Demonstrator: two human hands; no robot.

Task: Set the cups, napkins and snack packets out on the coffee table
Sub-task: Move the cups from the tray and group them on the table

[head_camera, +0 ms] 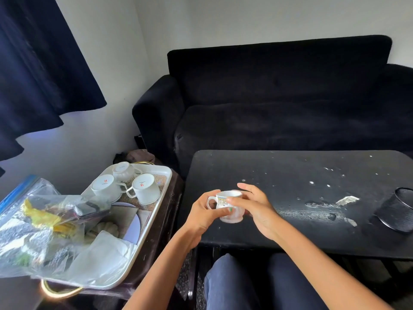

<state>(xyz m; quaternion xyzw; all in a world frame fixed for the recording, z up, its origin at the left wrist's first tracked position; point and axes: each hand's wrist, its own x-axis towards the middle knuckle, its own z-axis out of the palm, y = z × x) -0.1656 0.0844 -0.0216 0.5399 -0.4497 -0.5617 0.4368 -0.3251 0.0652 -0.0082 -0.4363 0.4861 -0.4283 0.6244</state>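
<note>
A small white cup (pixel 228 198) with a printed picture and a handle on its left sits upright between both hands, over the near left part of the black coffee table (pixel 279 175). My left hand (pixel 205 214) holds it from the left with the thumb across its front. My right hand (pixel 254 208) holds its right side. Three white cups (pixel 145 189) lie upside down at the far end of a white tray (pixel 154 222) to the left. White napkins (pixel 105 258) lie on the tray's near end. A clear zip bag of snack packets (pixel 38 227) covers the tray's left side.
The tray rests on a dark side table (pixel 163 238) left of the coffee table. A black mesh pen holder (pixel 397 211) stands at the coffee table's right edge. A black sofa (pixel 279 104) runs behind it. My knees (pixel 257 285) are under the table's near edge.
</note>
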